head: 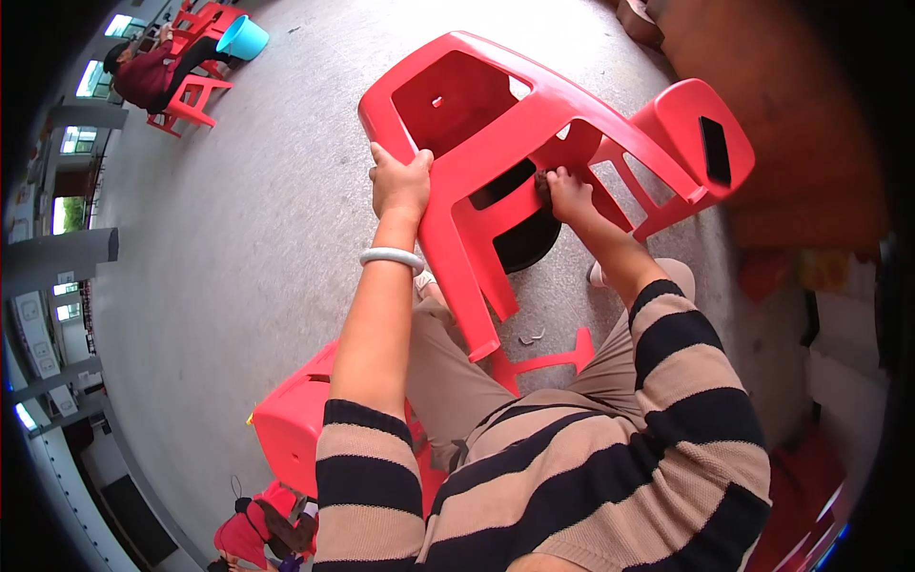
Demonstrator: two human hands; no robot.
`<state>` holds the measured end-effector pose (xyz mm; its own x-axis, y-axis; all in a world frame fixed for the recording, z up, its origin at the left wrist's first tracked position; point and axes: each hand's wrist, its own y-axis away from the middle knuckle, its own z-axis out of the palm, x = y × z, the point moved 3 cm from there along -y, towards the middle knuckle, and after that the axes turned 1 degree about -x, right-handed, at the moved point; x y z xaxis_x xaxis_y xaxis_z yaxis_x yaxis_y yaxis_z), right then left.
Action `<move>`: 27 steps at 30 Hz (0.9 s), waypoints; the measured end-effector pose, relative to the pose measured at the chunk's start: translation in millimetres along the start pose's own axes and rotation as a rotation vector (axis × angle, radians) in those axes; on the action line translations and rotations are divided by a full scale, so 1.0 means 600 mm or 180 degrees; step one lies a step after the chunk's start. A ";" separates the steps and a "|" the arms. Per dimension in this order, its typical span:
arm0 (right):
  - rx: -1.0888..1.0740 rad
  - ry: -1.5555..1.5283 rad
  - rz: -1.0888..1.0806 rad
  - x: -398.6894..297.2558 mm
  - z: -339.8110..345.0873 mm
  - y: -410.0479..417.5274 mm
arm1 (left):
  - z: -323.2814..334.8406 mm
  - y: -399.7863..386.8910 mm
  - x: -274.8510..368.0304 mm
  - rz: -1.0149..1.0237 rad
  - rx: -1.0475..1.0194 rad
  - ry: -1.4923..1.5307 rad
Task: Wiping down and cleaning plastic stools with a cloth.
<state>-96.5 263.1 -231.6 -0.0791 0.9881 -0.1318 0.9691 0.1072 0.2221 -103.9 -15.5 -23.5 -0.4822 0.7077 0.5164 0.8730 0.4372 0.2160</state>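
Observation:
A red plastic stool (507, 136) is tipped on its side in front of me, its legs pointing towards my lap and to the right. My left hand (400, 180) grips the stool's near left edge, a pale bangle on that wrist. My right hand (566, 193) reaches among the legs with a dark brown, crumpled scrub pad or cloth (543, 189) pressed against a red crosspiece. Below the stool stands a round black basin (529, 247), partly hidden by the legs.
A dark phone (715, 151) lies on another red stool (740, 154) at the right. More red stools (289, 429) stand at lower left. A seated person (146, 75) is at upper left beside a blue bucket (244, 37); another person (246, 533) is at lower left.

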 end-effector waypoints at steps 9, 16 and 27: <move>0.0095 0.0147 0.0261 -0.142 0.056 0.016 | 0.007 0.006 0.013 0.0168 0.0085 0.0078; -0.0107 0.0483 -0.0756 -0.296 0.063 0.082 | 0.012 -0.009 -0.002 0.0134 0.0031 0.0106; 0.0026 0.0602 -0.0325 -0.016 0.014 -0.017 | 0.016 -0.023 -0.012 0.0342 -0.0099 0.0328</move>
<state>-103.9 251.3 -240.6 -0.2188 0.9753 0.0304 0.9556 0.2078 0.2088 -113.3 -21.2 -38.5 -0.3771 0.6882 0.6199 0.9219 0.3433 0.1797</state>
